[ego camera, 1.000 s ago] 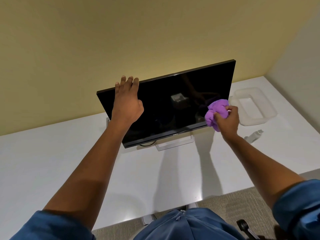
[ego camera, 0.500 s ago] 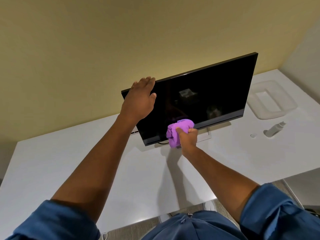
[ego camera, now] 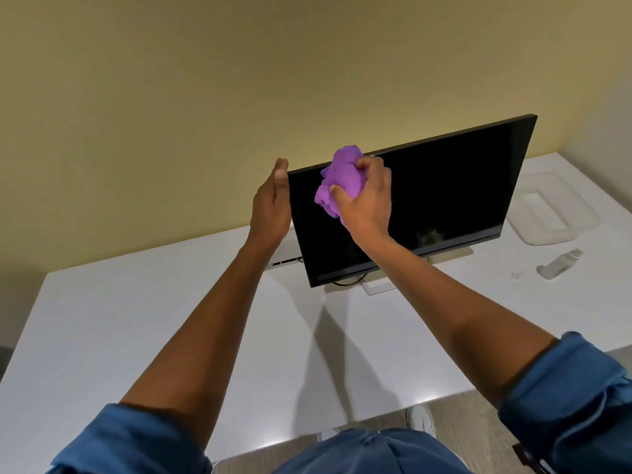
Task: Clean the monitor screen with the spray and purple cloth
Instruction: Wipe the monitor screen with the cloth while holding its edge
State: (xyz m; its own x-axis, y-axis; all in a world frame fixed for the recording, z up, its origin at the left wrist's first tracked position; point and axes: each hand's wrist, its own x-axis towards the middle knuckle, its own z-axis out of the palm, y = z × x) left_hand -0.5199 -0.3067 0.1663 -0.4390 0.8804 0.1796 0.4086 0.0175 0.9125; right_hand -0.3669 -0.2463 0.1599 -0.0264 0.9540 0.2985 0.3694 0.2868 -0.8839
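While right hand grips cloth: bunched wad pressed on monitor, upper left of screen.
Left hand: fingers straight, flat along monitor's left edge.
Count: one monitor, one cloth, one spray, one tray.
Spray: lying near desk's right edge, before tray.

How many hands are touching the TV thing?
2. The left hand rests straight along the monitor's left edge; the right hand presses the bunched purple cloth against the screen's upper left part.
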